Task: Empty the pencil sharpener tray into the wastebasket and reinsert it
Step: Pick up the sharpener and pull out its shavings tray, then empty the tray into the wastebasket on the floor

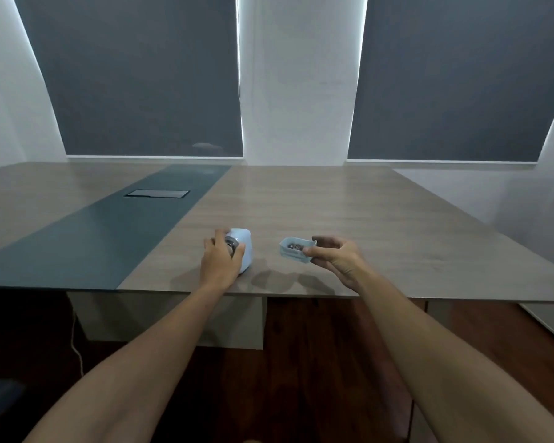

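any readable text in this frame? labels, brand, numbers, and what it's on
None readable.
Pale blue plastic pencil sharpener, under the left hand: no legible label or brand on the faces that show.
Small pale blue sharpener tray, held in the right hand: dark shavings inside, no print visible.
Dark rectangular cable hatch in the wood-grain table: no marking visible.

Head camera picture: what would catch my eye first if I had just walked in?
Probably the two bare arms reaching to the near edge of the wooden table. The left hand grips a pale blue pencil sharpener standing there; the right hand holds its pulled-out tray, with dark shavings inside, above the tabletop.
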The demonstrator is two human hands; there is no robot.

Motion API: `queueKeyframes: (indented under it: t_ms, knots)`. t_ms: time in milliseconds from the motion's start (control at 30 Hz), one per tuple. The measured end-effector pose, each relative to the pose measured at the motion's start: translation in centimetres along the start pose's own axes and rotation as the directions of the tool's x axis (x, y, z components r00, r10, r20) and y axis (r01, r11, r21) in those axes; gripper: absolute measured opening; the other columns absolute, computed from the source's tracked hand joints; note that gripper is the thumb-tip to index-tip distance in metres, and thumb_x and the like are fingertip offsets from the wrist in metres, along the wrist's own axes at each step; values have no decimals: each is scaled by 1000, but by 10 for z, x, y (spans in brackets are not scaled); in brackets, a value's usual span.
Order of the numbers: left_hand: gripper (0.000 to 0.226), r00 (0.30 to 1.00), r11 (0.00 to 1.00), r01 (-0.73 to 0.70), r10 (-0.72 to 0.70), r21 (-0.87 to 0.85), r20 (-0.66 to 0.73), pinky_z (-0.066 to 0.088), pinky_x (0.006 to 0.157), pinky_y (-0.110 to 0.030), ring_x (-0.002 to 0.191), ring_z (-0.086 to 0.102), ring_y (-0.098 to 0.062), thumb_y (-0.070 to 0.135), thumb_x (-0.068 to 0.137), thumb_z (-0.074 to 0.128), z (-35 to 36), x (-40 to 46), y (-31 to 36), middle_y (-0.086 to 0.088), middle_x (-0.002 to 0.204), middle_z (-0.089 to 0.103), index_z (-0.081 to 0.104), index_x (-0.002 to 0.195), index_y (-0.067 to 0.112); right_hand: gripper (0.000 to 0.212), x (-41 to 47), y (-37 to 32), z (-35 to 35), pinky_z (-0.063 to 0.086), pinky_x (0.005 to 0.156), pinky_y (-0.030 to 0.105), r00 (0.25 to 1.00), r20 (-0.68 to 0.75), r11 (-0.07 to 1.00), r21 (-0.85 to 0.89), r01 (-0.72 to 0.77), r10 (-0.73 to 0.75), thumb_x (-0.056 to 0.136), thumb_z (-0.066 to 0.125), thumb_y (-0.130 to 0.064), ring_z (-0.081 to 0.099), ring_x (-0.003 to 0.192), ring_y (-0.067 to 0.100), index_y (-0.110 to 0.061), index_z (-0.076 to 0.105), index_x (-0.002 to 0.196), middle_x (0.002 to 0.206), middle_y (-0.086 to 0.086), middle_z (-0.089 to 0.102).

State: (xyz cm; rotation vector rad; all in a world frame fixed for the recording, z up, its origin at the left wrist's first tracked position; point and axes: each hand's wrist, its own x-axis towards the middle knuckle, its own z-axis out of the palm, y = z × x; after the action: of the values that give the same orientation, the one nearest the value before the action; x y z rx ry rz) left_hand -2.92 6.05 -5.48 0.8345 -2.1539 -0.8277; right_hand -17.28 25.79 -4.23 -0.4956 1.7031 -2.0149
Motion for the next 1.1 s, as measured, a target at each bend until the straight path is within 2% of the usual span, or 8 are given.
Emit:
queueKeyframes:
  t_ms: [300,400,500,633,767,867,1000,1100]
  knots:
    - [70,1000,991,17,-15,131,-19,45,94,-43,118,52,-37,41,79,69,-1,-3,14,-17,131,49,42,138,14,52,-19,-12,-34,58,91,40,997,-69,999,-32,31,-33,63,87,3,71,99,30,1,67,111,105,15,70]
    - [69,993,982,-72,87,175,-82,35,108,-43,131,42,-35,46,81,63,0,-1,40,-17,138,49,47,138,11,41,-30,-24,-52,56,94,43,992,-109,998,-21,61,-63,65,85,4,70,99,33,-1,68,102,106,18,70]
    - [64,971,961,-220,233,169,-59,28,116,-43,139,35,-34,42,83,59,14,-8,79,-17,145,46,51,136,8,43,-52,-37,-79,56,95,46,983,-163,996,-37,84,-89,66,85,4,69,106,36,0,66,105,114,23,67]
    - [57,920,922,-387,387,-1,57,32,115,-41,141,36,-29,35,85,59,57,-48,144,-12,152,42,53,135,8,45,-95,-49,-133,57,93,45,955,-269,990,-97,97,-120,67,85,2,69,107,38,2,65,107,115,26,67]
    - [50,873,888,-425,454,-177,179,38,109,-36,135,46,-25,36,89,56,105,-109,188,-10,145,51,57,132,10,44,-139,-48,-186,58,91,47,912,-391,983,-177,55,-121,61,90,-3,71,103,38,-2,67,98,108,24,69]
    - [46,791,852,-467,522,-237,317,36,109,-36,136,46,-25,38,93,49,146,-165,211,-10,147,50,59,130,11,51,-179,-37,-236,58,88,52,850,-515,978,-208,0,-110,49,95,-10,72,99,37,-4,68,91,99,19,71]
    - [47,712,846,-447,533,-290,458,39,104,-35,130,51,-25,39,96,45,194,-235,225,-9,141,56,59,131,11,51,-236,-12,-294,61,82,45,783,-619,970,-221,-104,-57,61,89,2,70,99,33,3,64,106,104,21,67]
    - [46,641,860,-405,509,-310,575,40,102,-31,126,54,-22,41,96,44,232,-288,218,-6,136,60,60,130,15,56,-274,21,-335,63,79,38,753,-658,939,-260,-225,-2,60,91,-4,72,96,28,-1,65,109,111,21,69]
